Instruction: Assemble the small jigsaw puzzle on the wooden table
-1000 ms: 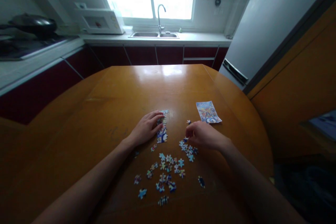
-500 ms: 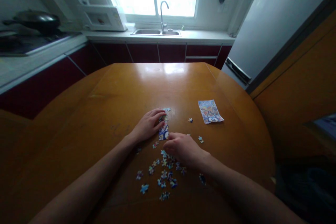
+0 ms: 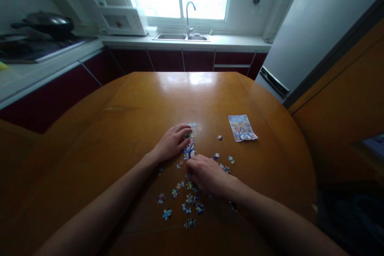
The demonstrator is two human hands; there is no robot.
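A narrow strip of joined puzzle pieces (image 3: 189, 150) lies on the round wooden table (image 3: 150, 100). My left hand (image 3: 171, 143) rests flat against the strip's left side, fingers stretched out over its upper part. My right hand (image 3: 207, 175) lies knuckles up just below the strip's lower end, its fingers curled and pressed to the table; what they hold is hidden. Several loose puzzle pieces (image 3: 186, 202) are scattered under and in front of that hand, and a few more loose pieces (image 3: 223, 160) lie to its right.
A small printed picture card (image 3: 242, 127) lies on the table to the right. Behind the table runs a counter with a sink (image 3: 181, 37), a microwave (image 3: 121, 21) and a pan on the hob (image 3: 48, 24). A grey fridge (image 3: 300, 32) stands at the right.
My right hand has moved left from the loose pieces near the card to the lower end of the joined strip. The left hand has stayed on the strip.
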